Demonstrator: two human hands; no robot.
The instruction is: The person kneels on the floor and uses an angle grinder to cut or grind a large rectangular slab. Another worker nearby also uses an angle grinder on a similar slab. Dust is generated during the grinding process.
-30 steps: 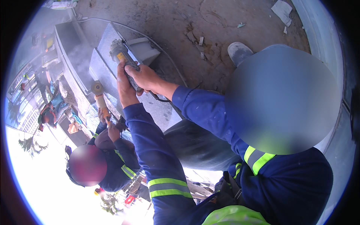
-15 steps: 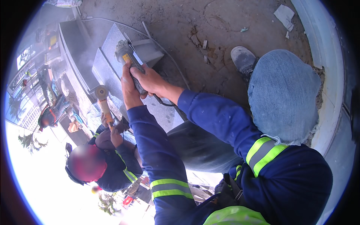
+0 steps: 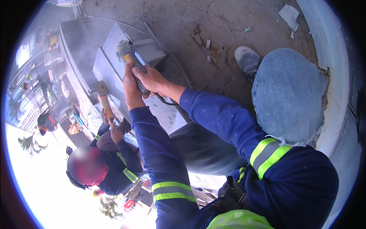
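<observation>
A grey angle grinder [image 3: 125,52] with a yellow label is held over a grey stone slab [image 3: 164,114]. My left hand [image 3: 131,84] wraps the grinder's body from the left side. From the right, my right hand [image 3: 155,81] closes round the same body, its thumb lying along the top. A dark cord runs from the rear of the tool below my right hand. The grinder's head is at the slab's far part; whether the disc touches stone cannot be made out. Pale dust hangs around the slabs beyond it.
At left a co-worker in a red helmet [image 3: 88,166] grips another angle grinder [image 3: 102,95]. More slabs [image 3: 78,53] stand far left. A pale cable [image 3: 126,25] crosses the dirt ground, with scraps and a white sheet [image 3: 289,16]. A pale curved wall edge [image 3: 335,68] borders the right.
The co-worker's grinder has shifted slightly up and left, and its disc end has turned. A distant person at far left has changed posture. My hands and grinder have barely moved.
</observation>
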